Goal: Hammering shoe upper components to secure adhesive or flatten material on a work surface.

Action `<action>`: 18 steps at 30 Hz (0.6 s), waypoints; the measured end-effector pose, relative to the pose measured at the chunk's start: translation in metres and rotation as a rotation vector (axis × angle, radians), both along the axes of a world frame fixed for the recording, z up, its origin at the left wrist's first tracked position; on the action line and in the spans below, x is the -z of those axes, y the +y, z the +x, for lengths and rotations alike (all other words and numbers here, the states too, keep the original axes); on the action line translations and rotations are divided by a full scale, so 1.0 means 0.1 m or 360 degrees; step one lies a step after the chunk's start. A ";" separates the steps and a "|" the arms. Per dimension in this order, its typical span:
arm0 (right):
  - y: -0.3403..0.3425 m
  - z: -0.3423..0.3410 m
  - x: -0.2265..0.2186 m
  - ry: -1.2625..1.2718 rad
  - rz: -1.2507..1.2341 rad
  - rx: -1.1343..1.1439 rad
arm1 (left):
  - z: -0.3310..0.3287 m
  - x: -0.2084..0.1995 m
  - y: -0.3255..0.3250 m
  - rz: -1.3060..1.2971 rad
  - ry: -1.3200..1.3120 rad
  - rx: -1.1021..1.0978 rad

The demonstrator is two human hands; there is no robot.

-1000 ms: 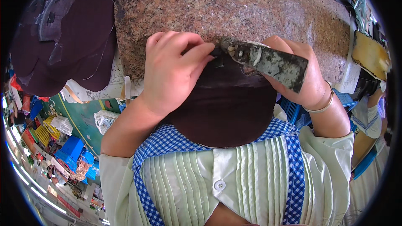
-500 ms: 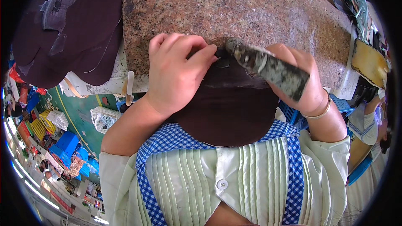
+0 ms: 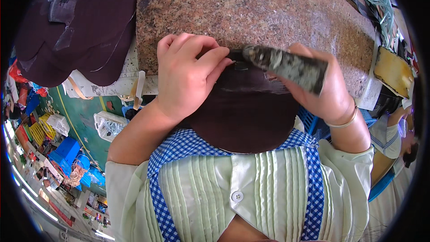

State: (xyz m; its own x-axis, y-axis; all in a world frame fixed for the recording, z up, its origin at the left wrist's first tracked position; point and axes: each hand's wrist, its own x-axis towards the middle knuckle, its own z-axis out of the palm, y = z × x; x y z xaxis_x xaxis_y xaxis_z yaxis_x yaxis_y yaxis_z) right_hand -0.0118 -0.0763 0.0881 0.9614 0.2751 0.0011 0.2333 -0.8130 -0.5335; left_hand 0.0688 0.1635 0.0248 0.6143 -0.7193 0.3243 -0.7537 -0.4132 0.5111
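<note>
– Dark-brown rounded sheet [image 3: 246, 123]: where was it?
– Over the speckled stone worktop's [image 3: 251, 9] near edge. Left hand [image 3: 186, 76] pinched its far edge, thumb to finger; right hand [image 3: 335, 96] was curled round a grey, stained, bar-shaped tool [image 3: 291, 69].

I can read no words or numbers here. Fine scale marks line the white flat strip [image 3: 151, 83] edging my speckled brown stone surface [image 3: 251, 13].

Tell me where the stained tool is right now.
In the head view, the stained tool is right of centre in the right hand, over the dark piece near its far edge, its rounded end close to the left hand.
</note>
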 end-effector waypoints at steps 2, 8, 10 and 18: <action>0.02 0.04 -0.02 -0.0046 0.0049 0.0077 | 0.01 0.00 0.00 -0.0036 0.0045 -0.0020; 0.05 0.07 -0.01 -0.0021 0.0048 0.0035 | -0.03 -0.02 0.00 0.0055 -0.0214 0.0011; 0.07 0.11 -0.04 -0.0125 0.0021 0.0037 | -0.05 0.01 0.01 0.0031 -0.0223 0.0027; 0.12 0.13 -0.08 -0.0041 0.0110 -0.0049 | -0.02 -0.04 -0.01 0.0004 -0.0147 -0.0024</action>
State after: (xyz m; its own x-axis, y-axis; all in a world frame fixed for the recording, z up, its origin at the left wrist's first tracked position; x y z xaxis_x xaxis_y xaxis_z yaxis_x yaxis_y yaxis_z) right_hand 0.0017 -0.0642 0.0961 0.9520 0.3027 0.0460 0.2719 -0.7666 -0.5817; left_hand 0.0667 0.1630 0.0286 0.5928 -0.7110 0.3784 -0.7912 -0.4261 0.4387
